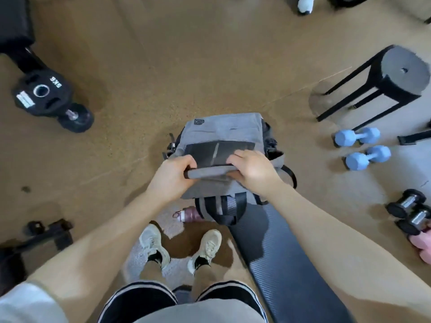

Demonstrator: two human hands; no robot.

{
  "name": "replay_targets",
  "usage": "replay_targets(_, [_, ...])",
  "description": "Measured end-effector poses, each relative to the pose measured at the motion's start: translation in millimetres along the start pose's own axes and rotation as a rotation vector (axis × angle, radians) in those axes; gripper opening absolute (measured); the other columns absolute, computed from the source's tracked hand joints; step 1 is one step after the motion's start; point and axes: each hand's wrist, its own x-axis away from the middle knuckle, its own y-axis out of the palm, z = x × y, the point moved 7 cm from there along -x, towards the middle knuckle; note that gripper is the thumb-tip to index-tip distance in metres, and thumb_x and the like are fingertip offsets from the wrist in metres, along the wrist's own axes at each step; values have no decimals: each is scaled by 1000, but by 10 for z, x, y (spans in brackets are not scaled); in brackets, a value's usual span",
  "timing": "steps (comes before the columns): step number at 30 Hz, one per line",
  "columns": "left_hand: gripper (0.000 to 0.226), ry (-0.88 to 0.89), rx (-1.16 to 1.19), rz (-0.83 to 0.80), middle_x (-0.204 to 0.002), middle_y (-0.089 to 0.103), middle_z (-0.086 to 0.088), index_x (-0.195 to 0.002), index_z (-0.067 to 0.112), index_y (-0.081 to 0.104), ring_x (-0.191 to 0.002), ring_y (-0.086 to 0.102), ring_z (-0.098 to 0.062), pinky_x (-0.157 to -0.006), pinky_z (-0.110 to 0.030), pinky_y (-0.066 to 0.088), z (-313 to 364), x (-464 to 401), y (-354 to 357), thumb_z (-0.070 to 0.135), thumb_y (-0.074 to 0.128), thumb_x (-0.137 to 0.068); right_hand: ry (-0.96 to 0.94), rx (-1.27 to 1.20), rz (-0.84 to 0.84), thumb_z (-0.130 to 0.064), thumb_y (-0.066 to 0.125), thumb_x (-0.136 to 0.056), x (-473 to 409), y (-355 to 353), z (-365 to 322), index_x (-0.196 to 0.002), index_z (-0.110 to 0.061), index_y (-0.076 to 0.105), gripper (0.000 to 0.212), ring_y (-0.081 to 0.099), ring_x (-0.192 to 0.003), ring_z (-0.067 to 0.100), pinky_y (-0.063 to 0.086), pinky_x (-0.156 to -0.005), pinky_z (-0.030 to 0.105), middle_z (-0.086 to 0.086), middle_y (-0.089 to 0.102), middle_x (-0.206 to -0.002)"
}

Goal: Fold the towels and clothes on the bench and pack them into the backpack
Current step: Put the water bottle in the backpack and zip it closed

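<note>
A grey backpack [224, 129] stands at the far end of the black padded bench [275, 248], its shoulder straps hanging toward me. A dark folded cloth [217, 151] lies across its open top. My left hand [173, 176] grips the left end of the backpack's grey top edge. My right hand [251, 167] curls over the right side of the same edge, fingers on the dark cloth. No towels or clothes lie on the visible part of the bench.
A pink bottle [189, 214] lies on the floor under the bag. Two blue dumbbells [363, 148] and a black stool [394, 78] are at right, chrome dumbbells [410, 213] lower right. A weight plate [44, 92] sits far left.
</note>
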Motion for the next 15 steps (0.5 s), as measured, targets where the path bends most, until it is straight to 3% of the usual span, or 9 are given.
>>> replay_targets(2, [22, -90, 33, 110, -65, 46, 5, -73, 13, 49, -60, 42, -12, -54, -16, 32, -208, 149, -262, -2, 66, -73, -13, -36, 63, -17, 67, -79, -190, -18, -285, -86, -2, 64, 17, 60, -69, 33, 40, -64, 35, 12, 63, -78])
replay_targets(4, [24, -145, 69, 219, -65, 44, 11, -73, 13, 47, -59, 40, -3, -57, -11, 34, -396, 338, -562, -3, 65, -74, -43, -61, 145, -17, 60, -82, -370, -76, -577, -87, -2, 65, 17, 62, -73, 33, 40, -69, 36, 12, 65, -80])
replay_targets(8, [28, -273, 192, 403, -73, 52, 8, -73, 25, 45, -65, 44, -6, -60, -18, 36, -798, 705, -1126, 8, 67, -79, -105, -84, 292, -12, 56, -81, -789, -171, -1204, -96, -2, 66, 21, 63, -83, 33, 34, -84, 37, 13, 68, -90])
replay_targets(11, [25, -326, 130, 331, -84, 53, 4, -85, 21, 46, -75, 47, -11, -65, -25, 36, -1167, 859, -1246, 22, 70, -80, -131, -213, 256, -13, 44, -89, -1094, -16, -1588, -105, 1, 61, 28, 59, -92, 35, 44, -78, 41, 16, 65, -100])
replay_targets(15, [33, -352, 93, 301, -105, 55, 2, -110, 12, 52, -94, 50, -12, -77, -22, 35, -1790, 1011, -1081, 28, 65, -84, -101, -341, 87, -5, 43, -93, -1503, 608, -1977, -114, -2, 57, 25, 54, -102, 33, 45, -77, 39, 16, 60, -110])
